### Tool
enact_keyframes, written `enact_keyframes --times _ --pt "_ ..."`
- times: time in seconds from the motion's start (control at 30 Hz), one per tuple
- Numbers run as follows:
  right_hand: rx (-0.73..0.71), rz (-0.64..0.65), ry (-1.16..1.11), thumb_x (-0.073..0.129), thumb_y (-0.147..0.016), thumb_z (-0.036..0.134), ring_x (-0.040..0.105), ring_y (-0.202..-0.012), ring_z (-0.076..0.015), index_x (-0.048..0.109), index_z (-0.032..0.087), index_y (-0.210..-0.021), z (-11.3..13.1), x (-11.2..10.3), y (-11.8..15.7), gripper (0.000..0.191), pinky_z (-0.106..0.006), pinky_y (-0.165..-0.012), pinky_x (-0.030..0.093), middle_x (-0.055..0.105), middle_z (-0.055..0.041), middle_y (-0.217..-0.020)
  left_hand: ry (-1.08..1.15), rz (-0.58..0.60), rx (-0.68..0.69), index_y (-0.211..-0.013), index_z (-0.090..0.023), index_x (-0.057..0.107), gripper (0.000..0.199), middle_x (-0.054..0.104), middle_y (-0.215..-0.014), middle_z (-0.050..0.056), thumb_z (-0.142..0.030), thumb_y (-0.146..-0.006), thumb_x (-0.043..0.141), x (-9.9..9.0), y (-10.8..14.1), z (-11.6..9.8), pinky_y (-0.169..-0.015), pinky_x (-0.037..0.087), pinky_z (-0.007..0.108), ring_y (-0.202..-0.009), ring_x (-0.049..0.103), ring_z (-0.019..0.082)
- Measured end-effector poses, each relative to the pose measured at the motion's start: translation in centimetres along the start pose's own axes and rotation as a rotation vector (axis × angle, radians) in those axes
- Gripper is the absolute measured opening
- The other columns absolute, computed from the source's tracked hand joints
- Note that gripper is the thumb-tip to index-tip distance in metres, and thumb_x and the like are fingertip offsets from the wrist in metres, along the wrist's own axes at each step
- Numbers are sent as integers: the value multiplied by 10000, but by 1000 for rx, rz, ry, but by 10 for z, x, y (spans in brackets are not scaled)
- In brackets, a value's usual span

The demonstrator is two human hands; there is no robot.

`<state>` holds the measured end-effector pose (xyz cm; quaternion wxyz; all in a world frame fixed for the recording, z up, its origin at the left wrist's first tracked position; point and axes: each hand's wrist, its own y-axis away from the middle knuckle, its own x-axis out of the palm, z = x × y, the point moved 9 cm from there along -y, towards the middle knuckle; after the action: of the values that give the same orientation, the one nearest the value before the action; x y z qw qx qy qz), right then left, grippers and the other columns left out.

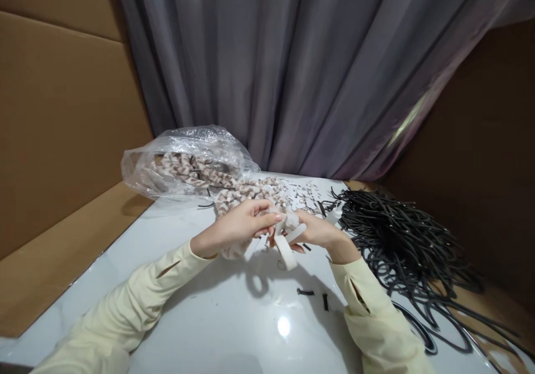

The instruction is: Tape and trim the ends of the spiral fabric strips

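My left hand is closed, thumb and fingers pinching the end of a fluffy brown-and-white gathered fabric strip. Close beside it, my right hand is closed round a white-handled tool that looks like scissors; its looped handle hangs toward me, and its blades are hidden. White fluff shows between the two hands. Directly behind them lies a heap of the same fluffy strips on the white table.
A clear plastic bag with more fluffy strips lies back left. Small scraps are scattered behind my hands. A large pile of black cords lies to the right. Short black pieces lie in front. Cardboard and a grey curtain surround the table.
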<state>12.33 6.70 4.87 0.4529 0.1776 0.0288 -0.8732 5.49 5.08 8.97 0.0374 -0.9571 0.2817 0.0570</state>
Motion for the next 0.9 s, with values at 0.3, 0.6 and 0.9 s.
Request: enact_keyframes --times 0.3,0.6,0.9 --pt "-49 -213 -25 589 -693 221 507 -400 -90 621 120 -630 5 -14 -2 124 -198 -421 414 572 10 -495 -24 -19 -114 -730 -153 490 217 418 -548 -71 -346 -808 553 4 5 0 -454 271 164 -487 371 56" --pt "-291 -490 226 652 -702 234 590 -662 -159 660 149 -706 24 -38 4 86 -249 -598 447 656 -44 -744 -253 -52 -50 -767 -164 569 182 487 -588 -59 -313 -835 491 1 11 -15 -425 280 178 -425 387 52" --pt "-412 -694 476 522 -787 132 602 -779 -154 683 188 -837 39 -52 19 177 -246 -639 447 664 -58 -898 -298 54 -13 -799 -178 581 217 470 -564 -67 -381 -827 510 5 6 -7 -436 292 175 -437 384 58"
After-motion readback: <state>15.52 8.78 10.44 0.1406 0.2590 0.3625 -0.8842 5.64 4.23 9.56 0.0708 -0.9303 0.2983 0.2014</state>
